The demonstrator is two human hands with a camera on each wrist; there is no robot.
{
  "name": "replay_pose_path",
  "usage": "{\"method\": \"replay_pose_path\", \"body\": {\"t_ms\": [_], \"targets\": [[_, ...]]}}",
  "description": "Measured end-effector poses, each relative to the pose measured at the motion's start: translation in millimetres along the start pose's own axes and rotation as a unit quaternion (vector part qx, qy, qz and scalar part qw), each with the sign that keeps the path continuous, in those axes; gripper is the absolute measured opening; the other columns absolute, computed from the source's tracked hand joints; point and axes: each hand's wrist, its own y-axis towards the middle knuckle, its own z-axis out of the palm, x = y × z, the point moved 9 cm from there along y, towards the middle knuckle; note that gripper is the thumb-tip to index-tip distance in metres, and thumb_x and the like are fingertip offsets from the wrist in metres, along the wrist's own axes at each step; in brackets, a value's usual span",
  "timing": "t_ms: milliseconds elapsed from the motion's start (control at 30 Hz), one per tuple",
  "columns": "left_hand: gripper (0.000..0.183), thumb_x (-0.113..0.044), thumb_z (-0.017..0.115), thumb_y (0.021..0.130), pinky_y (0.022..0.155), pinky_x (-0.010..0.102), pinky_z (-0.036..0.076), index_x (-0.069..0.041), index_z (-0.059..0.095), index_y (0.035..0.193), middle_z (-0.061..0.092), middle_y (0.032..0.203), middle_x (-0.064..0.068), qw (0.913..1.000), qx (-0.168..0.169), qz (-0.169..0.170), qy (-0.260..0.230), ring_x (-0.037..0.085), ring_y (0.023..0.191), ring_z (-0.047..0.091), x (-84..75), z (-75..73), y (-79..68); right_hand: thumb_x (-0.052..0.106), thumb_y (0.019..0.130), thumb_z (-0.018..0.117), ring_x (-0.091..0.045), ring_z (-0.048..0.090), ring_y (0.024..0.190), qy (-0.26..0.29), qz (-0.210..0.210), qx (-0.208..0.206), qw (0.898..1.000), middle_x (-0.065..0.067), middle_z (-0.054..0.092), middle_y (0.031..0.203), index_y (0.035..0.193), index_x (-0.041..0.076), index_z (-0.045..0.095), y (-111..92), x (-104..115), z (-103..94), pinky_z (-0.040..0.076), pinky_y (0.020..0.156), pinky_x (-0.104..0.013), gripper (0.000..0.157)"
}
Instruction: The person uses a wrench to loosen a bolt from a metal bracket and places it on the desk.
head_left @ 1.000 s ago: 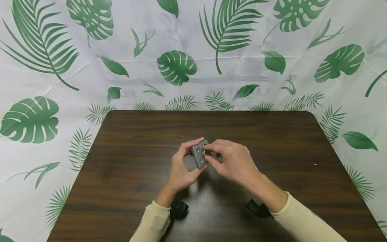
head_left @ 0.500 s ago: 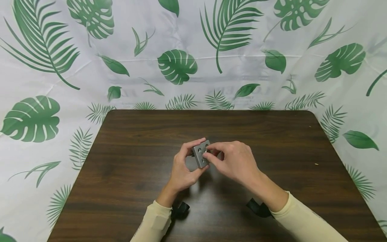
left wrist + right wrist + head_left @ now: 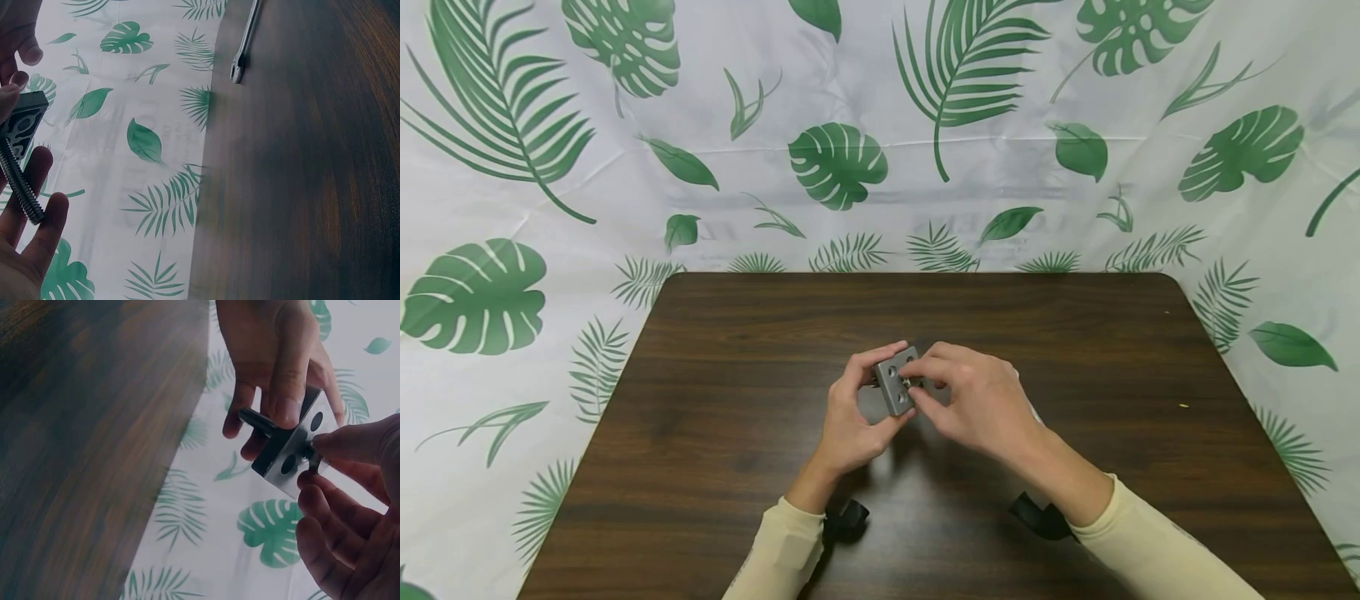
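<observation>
My left hand (image 3: pixel 850 425) holds a grey rectangular metal plate (image 3: pixel 892 390) by its edges, tilted above the table. Round holes (image 3: pixel 288 464) show in the plate's front face. From the back, a threaded bolt (image 3: pixel 22 187) sticks out past the left fingers. My right hand (image 3: pixel 981 400) pinches a small metal fastener (image 3: pixel 314 464) at the middle of the front face between thumb and forefinger. Whether this is a nut or the bolt's head cannot be told, as the fingertips cover most of it. The other right fingers curl loosely below.
The dark wooden table (image 3: pixel 737 400) lies under both hands. A long thin metal tool, like a wrench (image 3: pixel 240 56), shows on the table in the left wrist view. Black straps hang at the left wrist (image 3: pixel 848 522) and the right wrist (image 3: pixel 1041 517). A leaf-print cloth (image 3: pixel 737 200) surrounds the table.
The right thumb and forefinger have shifted slightly about the small fastener, covering it more half a second ago. My left hand and the plate stay nearly in place.
</observation>
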Motion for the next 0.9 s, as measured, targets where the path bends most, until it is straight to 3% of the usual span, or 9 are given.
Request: {"method": "replay_pose_path", "body": {"t_ms": [233,467,900], "targets": [[0.067,0.011,0.079,0.068,0.077,0.043,0.052,0.013,0.047,0.126,0.057,0.129,0.028,1.0000,-0.002,0.005,-0.003,0.029,0.102,0.066,-0.8,-0.8,1.1,0.030,0.083,0.079,-0.003,0.054,0.062,-0.008,0.033,0.005,0.999,0.011,0.063,0.084,0.113,0.018,0.074,0,-4,-0.9,0.042,0.050,-0.024,0.033],[0.066,0.012,0.080,0.067,0.077,0.042,0.053,0.013,0.048,0.125,0.058,0.128,0.027,1.0000,-0.004,0.006,0.004,0.029,0.102,0.065,-1.8,-1.7,0.9,0.037,0.084,0.077,-0.004,0.056,0.058,-0.023,0.073,-0.002,0.997,0.010,0.068,0.077,0.100,0.018,0.077,1,-9,0.7,0.043,0.048,-0.025,0.025],[0.067,0.012,0.080,0.066,0.079,0.042,0.052,0.013,0.048,0.125,0.058,0.129,0.026,1.0000,-0.005,0.008,0.001,0.028,0.105,0.064,0.3,-2.0,1.0,0.014,0.080,0.081,-0.002,0.058,0.065,0.009,-0.002,-0.003,1.000,0.010,0.066,0.096,0.101,0.020,0.078,2,2,0.3,0.046,0.052,-0.022,0.022]]}}
